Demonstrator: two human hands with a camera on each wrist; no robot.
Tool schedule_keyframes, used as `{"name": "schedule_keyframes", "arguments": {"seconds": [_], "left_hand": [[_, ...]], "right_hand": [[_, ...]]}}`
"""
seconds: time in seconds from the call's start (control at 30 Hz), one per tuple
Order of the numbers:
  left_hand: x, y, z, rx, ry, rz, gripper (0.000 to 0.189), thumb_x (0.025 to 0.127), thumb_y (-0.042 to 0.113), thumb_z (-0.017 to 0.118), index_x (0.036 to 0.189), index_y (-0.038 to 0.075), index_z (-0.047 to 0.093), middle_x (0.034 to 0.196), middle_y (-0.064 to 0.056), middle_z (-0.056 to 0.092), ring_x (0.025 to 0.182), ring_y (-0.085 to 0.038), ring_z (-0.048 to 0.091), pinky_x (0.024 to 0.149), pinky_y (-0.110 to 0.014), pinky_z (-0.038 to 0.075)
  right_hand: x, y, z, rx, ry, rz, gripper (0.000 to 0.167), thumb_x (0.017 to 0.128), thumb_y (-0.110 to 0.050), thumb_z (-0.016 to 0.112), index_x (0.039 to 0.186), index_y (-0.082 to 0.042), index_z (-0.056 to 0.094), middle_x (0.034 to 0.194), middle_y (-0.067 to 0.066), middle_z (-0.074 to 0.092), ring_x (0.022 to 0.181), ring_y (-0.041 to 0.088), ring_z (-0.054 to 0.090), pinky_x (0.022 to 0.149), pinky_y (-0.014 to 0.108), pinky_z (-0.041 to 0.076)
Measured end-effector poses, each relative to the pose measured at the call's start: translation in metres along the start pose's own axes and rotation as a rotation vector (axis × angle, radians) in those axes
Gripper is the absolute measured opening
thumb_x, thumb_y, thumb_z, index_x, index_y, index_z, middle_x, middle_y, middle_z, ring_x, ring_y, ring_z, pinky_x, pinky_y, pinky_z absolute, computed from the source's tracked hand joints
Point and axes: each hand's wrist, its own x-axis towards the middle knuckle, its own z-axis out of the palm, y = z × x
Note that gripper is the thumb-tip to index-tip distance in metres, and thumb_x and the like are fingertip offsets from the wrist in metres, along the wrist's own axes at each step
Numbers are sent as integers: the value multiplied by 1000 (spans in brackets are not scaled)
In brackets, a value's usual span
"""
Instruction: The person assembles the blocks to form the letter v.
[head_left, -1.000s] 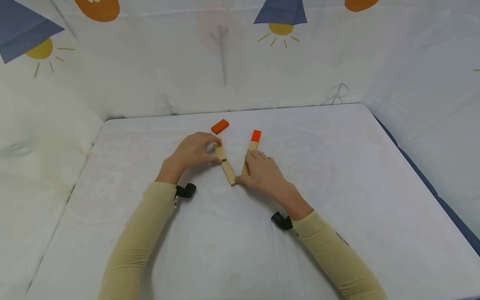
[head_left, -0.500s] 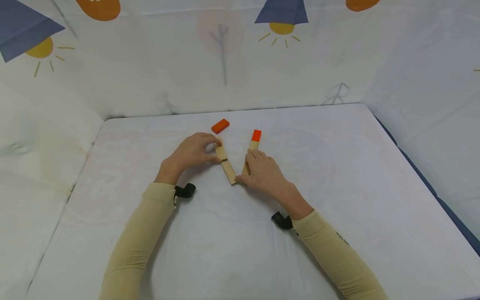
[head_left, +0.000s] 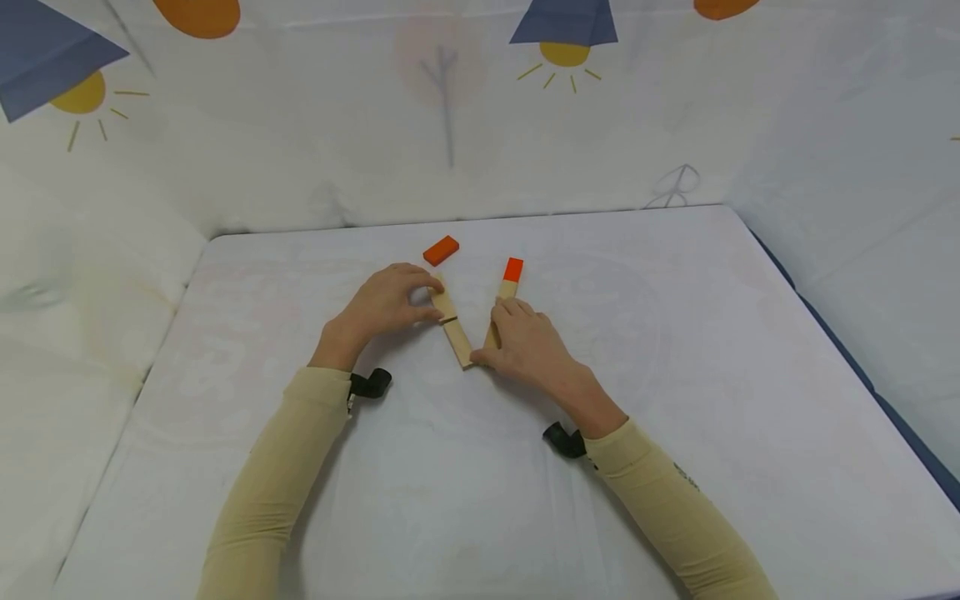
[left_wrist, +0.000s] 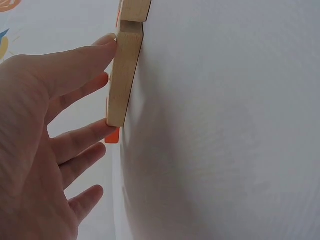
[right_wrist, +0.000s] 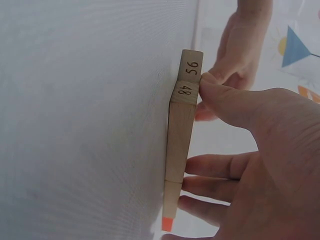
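Note:
In the head view, pale wooden blocks lie in two rows forming a V. My left hand [head_left: 390, 300] pinches the upper wooden block [head_left: 444, 305] of the left row lengthwise, thumb near the joint and index finger at its far end. A narrow dark gap parts it from the lower wooden block [head_left: 458, 342]. My right hand [head_left: 528, 346] rests on the right row, thumb at the V's point and fingertips on a wooden block [right_wrist: 179, 145]. Its end face [right_wrist: 184, 92] bears dark printed digits, as does the adjoining one. An orange block [head_left: 513, 270] tops the right row.
Another orange block [head_left: 441, 251] lies slantwise beyond the left row's far end. All the blocks are on a white-covered table [head_left: 480, 500]. A white cloth wall [head_left: 337, 125] with printed lamps rises behind the table's back edge.
My left hand has shifted the upper block slightly, so the left row now runs straighter at the joint. My right hand has stayed in place.

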Motion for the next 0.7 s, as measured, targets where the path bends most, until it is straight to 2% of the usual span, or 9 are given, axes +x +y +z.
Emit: {"name": "schedule_keyframes", "arguments": {"seconds": [0.2,0.37,0.7], "left_hand": [[0,3,1,18,13,-16,42,86,47,75,121,25,68,134,1,61,134,-23,49,115,-46,37],[4,9,2,28,5,-43,42,86,49,73,120,26,65,135,-4,59,131,-26,50,111,-49,38],[7,14,4,49,-20,-67,44,88,50,71,125,27,64,143,-8,53,137,-29,45,114,-54,34]], "right_hand": [[-1,0,-1,1,-4,-5,57,88,-56,67,114,-6,56,152,14,44,139,30,43,108,50,43],[-1,1,-1,2,-6,-5,59,88,-56,67,117,-6,57,153,14,43,140,30,42,109,51,42],[-1,0,-3,6,-15,-5,63,88,-57,67,121,-5,56,152,14,43,141,30,41,109,50,42]]}}
